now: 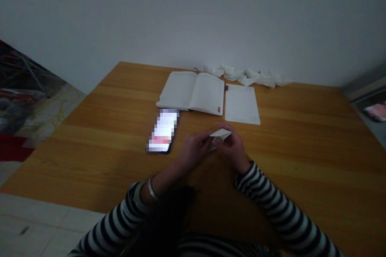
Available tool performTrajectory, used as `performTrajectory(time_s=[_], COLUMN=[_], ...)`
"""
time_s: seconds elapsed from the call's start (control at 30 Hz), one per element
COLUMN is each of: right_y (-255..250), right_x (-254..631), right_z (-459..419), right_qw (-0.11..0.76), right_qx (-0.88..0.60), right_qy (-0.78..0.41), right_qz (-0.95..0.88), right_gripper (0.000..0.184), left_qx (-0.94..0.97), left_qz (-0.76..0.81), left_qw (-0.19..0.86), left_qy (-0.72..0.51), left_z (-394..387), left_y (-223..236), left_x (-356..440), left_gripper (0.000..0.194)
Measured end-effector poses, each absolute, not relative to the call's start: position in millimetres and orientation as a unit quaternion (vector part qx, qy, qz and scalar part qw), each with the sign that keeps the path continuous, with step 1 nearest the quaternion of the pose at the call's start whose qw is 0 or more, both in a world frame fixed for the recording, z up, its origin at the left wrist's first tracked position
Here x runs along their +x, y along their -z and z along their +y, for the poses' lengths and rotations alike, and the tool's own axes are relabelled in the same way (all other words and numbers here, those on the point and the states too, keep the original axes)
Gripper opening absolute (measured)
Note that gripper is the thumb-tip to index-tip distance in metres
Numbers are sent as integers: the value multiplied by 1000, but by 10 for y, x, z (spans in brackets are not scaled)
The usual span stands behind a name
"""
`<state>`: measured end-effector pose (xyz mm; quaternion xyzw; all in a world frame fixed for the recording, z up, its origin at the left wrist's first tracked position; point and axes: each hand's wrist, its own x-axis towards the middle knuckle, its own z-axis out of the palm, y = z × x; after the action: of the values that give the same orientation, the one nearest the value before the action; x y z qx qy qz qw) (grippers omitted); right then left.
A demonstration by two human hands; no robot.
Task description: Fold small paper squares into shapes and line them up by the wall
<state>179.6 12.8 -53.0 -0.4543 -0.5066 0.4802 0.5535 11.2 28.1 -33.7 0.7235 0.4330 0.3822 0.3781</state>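
Between my two hands, above the near middle of the table, is a small piece of folded white paper [221, 133]. My left hand [196, 149] is closed on its left side, with the fingers partly hidden. My right hand [233, 147] pinches the right side, the thumb at its near face. The paper's upper flap is angled and comes to a point on the right; its lower part is partly covered by my fingers. Just beyond the paper lies a loose lined sheet [242, 104].
An open notebook [193, 91] lies toward the back of the wooden table [301, 144]. A phone [163, 130] with a lit screen is left of my hands. Crumpled white tissue [241, 74] runs along the wall [211, 16]. The table's left edge drops to a cluttered floor.
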Motion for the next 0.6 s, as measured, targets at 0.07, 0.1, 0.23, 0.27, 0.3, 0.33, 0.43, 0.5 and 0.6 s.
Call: performTrajectory(time_s=[0.07,0.1,0.23,0.27,0.3,0.33,0.43,0.5,0.6], right_y=[511,501,492,499,510,521,546,551,548], right_x=[1798,1799,1807,1810,1815,1820,1834,1836,1826], right_z=[127,128,143,148,153,159,175,184,189], right_qw=[551,551,563,569,573,573,560,548,530], right_qx=[-447,-445,-435,-431,-425,-417,-382,-369,-379], right_qy=[-510,-519,-528,-527,-530,-537,-583,-603,-610], right_qz=[-486,-478,-464,-461,-459,-456,-448,-446,-451], right_gripper=[50,49,46,46,46,47,49,49,49], left_qx=[720,720,711,704,693,678,617,588,594], left_qz=[420,414,414,417,422,429,452,467,486], left_qw=[386,392,414,421,432,447,505,523,491], left_qy=[-397,-395,-390,-391,-393,-395,-399,-404,-413], left_z=[277,277,278,279,281,284,302,319,338], left_y=[320,314,327,335,340,343,329,309,289], left_x=[112,110,108,112,118,126,152,162,152], left_gripper=[29,31,33,32,29,26,21,24,23])
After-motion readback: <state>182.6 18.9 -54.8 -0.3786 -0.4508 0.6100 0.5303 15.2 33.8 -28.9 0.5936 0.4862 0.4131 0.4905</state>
